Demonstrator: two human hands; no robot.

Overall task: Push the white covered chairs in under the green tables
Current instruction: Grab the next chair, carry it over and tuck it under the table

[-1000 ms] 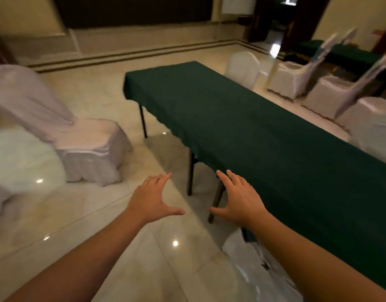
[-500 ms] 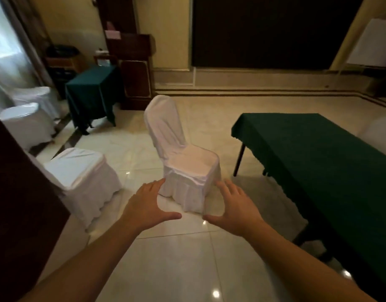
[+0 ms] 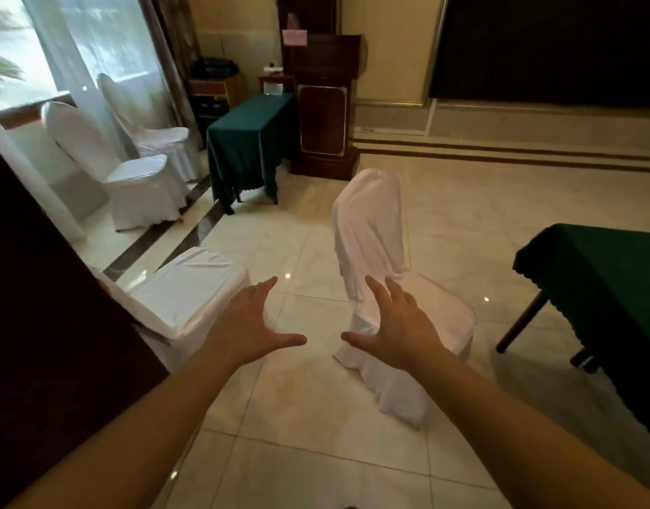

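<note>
Both hands, left [image 3: 248,326] and right [image 3: 396,325], reach forward with fingers spread, holding nothing. The chair [image 3: 374,251] stands on the floor [image 3: 316,416], seemingly untouched, well left of the green surface [image 3: 602,273].

Both arms reach forward over the pale tiled floor [image 3: 316,416]. The left hand [image 3: 248,326] and the right hand [image 3: 396,325] are spread, thumbs pointing toward each other, and they hold nothing. Behind the right hand stands a white covered chair [image 3: 371,229], apart from the green worktop [image 3: 602,273] at the right edge. A second covered chair [image 3: 191,292] is at the left. Two more chairs [image 3: 132,178] stand near the window [image 3: 33,45], beside a small green table [image 3: 246,141] and a dark wooden lectern [image 3: 323,104].
</note>
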